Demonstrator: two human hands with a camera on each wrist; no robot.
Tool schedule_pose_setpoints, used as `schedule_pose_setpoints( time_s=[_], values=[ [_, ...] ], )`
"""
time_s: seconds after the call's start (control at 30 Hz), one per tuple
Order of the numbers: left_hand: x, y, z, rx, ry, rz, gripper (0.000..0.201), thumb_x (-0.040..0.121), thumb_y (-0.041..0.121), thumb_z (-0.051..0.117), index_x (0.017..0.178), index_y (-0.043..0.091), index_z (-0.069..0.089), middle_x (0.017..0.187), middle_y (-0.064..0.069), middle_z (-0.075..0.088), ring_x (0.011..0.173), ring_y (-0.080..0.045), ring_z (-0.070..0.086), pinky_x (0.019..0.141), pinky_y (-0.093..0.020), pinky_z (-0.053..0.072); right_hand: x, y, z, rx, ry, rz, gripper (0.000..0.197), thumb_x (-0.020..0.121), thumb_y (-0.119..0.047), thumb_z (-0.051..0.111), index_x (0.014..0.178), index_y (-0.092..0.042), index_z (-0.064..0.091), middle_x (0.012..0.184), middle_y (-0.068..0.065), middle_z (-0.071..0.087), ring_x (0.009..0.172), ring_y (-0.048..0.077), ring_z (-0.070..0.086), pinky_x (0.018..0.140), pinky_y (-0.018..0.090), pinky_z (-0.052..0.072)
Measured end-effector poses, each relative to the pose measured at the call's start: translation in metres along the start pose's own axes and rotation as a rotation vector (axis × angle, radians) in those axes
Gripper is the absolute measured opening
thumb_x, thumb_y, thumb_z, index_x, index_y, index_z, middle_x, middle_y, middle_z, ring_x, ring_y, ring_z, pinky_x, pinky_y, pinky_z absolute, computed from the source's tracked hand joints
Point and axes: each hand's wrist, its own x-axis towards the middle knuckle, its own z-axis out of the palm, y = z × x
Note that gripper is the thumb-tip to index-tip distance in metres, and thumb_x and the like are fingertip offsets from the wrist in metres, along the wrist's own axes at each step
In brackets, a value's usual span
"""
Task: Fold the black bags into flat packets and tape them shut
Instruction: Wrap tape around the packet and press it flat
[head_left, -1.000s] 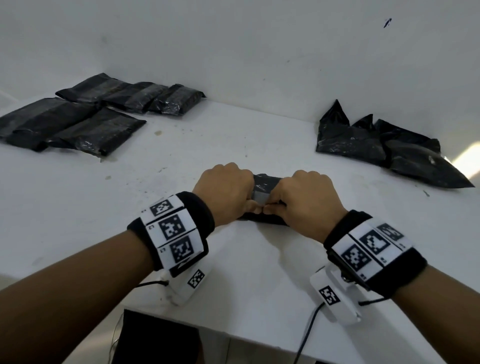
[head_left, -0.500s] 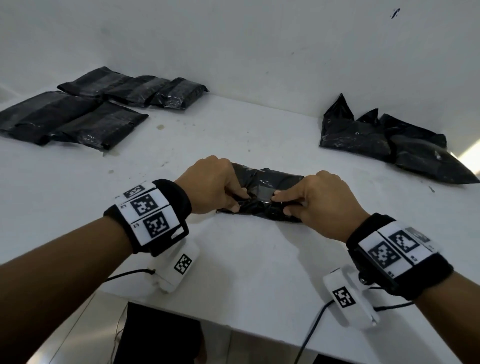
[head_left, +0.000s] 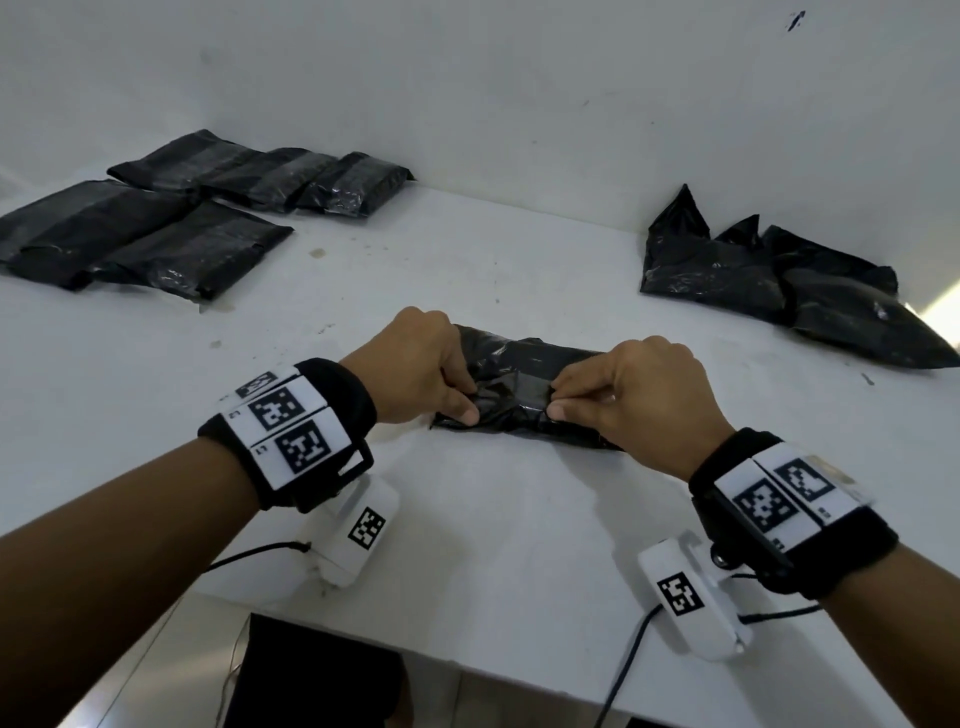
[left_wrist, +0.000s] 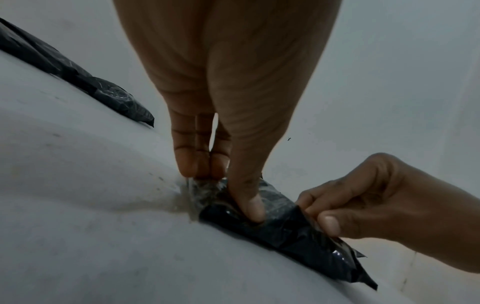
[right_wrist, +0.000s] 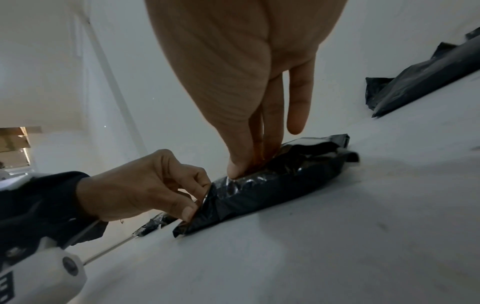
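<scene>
From the head camera, a folded black plastic bag, crinkled and glossy, (head_left: 524, 387) lies on the white table (head_left: 467, 519) near its front edge, and everything else is placed from it: the left hand (head_left: 415, 364) is at its left end with thumb and forefinger pinching the film, and the right hand (head_left: 644, 389) is at its right part, pinching the film in the same way, so a short stretch of the bag shows between the two; a band of shiny clear tape (head_left: 524, 387) seems to cross that stretch, though its edges are hard to make out; far left of and behind the bag sits a group of flat black taped packets (head_left: 197, 218), and to the right of and behind it a heap of loose, unfolded black bags (head_left: 779, 280) against the white wall (head_left: 519, 104); both wrists wear black bands with white coded markers (head_left: 291, 426). From the left wrist camera, the left hand (left_wrist: 221, 123) reaches down onto the bag (left_wrist: 298, 226), thumb pressing on top and fingertips (left_wrist: 187, 164) at its far side, a clear film edge under them; the right hand (left_wrist: 376, 205) pinches the bag further right. From the right wrist camera, the right hand (right_wrist: 246, 102) pinches the top of the bag (right_wrist: 272, 185) between thumb and two fingers, one finger held clear above it, while the left hand (right_wrist: 145, 185) pinches the bag's left end
</scene>
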Motion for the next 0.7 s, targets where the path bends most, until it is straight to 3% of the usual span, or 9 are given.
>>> schedule_pose_setpoints(
  time_s=[0.07, 0.17, 0.33, 0.47, 0.6, 0.7],
  values=[
    [0.001, -0.002, -0.001, 0.002, -0.015, 0.001, 0.026, 0.066, 0.024, 0.090, 0.089, 0.015, 0.080, 0.075, 0.006, 0.065, 0.069, -0.006, 0.059, 0.058, -0.006, 0.037, -0.001, 0.004, -0.002, 0.064, -0.027, 0.027, 0.014, 0.074, -0.032, 0.084, 0.087, -0.037, 0.080, 0.094, -0.020, 0.075, 0.092, 0.004, 0.069, 0.081, 0.034, 0.054],
    [0.002, -0.003, -0.003, -0.015, -0.032, -0.016, 0.024, 0.064, 0.025, 0.091, 0.083, 0.021, 0.078, 0.081, 0.002, 0.069, 0.076, -0.013, 0.064, 0.068, -0.023, 0.050, -0.002, 0.013, -0.003, 0.171, -0.102, 0.059, 0.028, 0.071, -0.019, 0.088, 0.093, -0.034, 0.079, 0.099, -0.022, 0.074, 0.101, -0.006, 0.065, 0.092, 0.032, 0.053],
    [0.001, -0.005, -0.007, -0.047, -0.076, -0.030, 0.027, 0.062, 0.024, 0.092, 0.082, 0.029, 0.074, 0.086, 0.000, 0.069, 0.082, -0.014, 0.064, 0.079, -0.034, 0.053, -0.007, 0.023, -0.002, 0.361, -0.160, 0.041, 0.040, 0.071, 0.005, 0.082, 0.100, -0.023, 0.078, 0.109, -0.009, 0.074, 0.109, -0.002, 0.064, 0.099, 0.029, 0.052],
    [-0.002, -0.007, -0.011, -0.019, -0.111, -0.030, 0.032, 0.065, 0.021, 0.090, 0.094, 0.023, 0.077, 0.088, 0.003, 0.068, 0.085, -0.009, 0.063, 0.082, -0.031, 0.052, -0.011, 0.027, -0.002, 0.407, -0.191, 0.035, 0.054, 0.071, 0.022, 0.072, 0.102, -0.022, 0.077, 0.116, -0.007, 0.072, 0.114, -0.001, 0.062, 0.097, 0.024, 0.052],
    [-0.007, -0.010, -0.012, -0.045, -0.125, -0.019, 0.039, 0.065, 0.011, 0.089, 0.098, 0.025, 0.075, 0.094, 0.004, 0.068, 0.072, 0.007, 0.061, 0.070, -0.010, 0.046, -0.014, 0.024, 0.000, 0.374, -0.157, 0.007, 0.061, 0.070, 0.028, 0.063, 0.104, -0.020, 0.076, 0.117, -0.006, 0.071, 0.117, 0.003, 0.062, 0.098, 0.019, 0.050],
    [-0.012, -0.013, -0.010, -0.080, -0.127, -0.030, 0.044, 0.067, 0.000, 0.085, 0.104, 0.021, 0.076, 0.097, 0.003, 0.066, 0.069, 0.009, 0.062, 0.071, -0.007, 0.045, -0.016, 0.022, -0.002, 0.335, -0.160, -0.012, 0.065, 0.070, 0.030, 0.056, 0.108, -0.018, 0.076, 0.118, -0.005, 0.071, 0.118, 0.005, 0.061, 0.095, 0.013, 0.049]
  ],
)
